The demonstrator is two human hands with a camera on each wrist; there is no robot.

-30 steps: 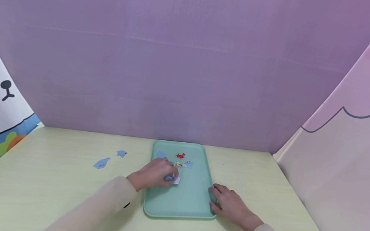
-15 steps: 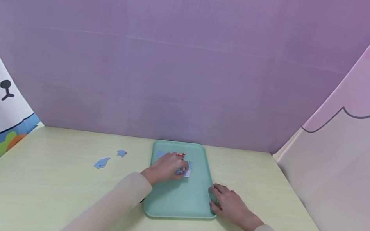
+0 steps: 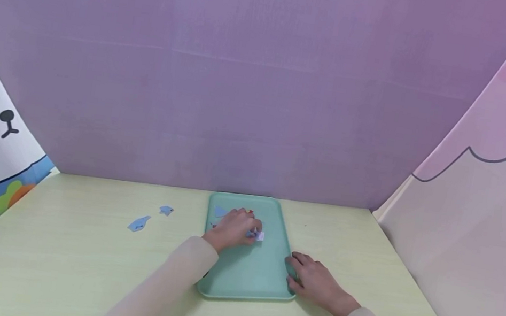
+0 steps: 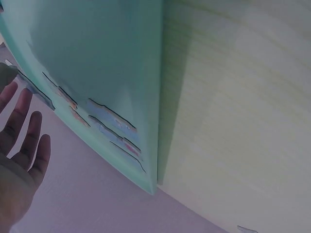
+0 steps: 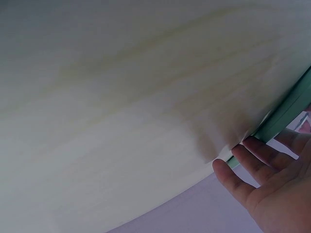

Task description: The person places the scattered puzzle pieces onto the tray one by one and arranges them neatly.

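Note:
My left hand (image 3: 236, 226) is over the far half of the green tray (image 3: 250, 282). It pinches a flat, irregular puzzle piece (image 3: 260, 236) with blue and pale pink print; the piece's edge also shows by the thumb in the left wrist view. Under and around this hand, several printed pieces lie in the tray, among them a light blue one (image 3: 220, 211); the hand partly hides others. At the tray's right rim, close to the front corner, rests my right hand (image 3: 315, 283). Its fingers are loosely bent against the tray's outer side (image 5: 286, 114).
Two loose blue pieces lie on the pale wooden table left of the tray, a larger one (image 3: 139, 223) and a smaller one (image 3: 166, 210). A purple wall (image 3: 261, 100) rises behind the table (image 3: 49, 259). Printed cloth panels stand at both sides.
My left hand has carried the pinched piece to the right and farther back across the tray, slowing in the last half second. The right hand and the tray have stayed put.

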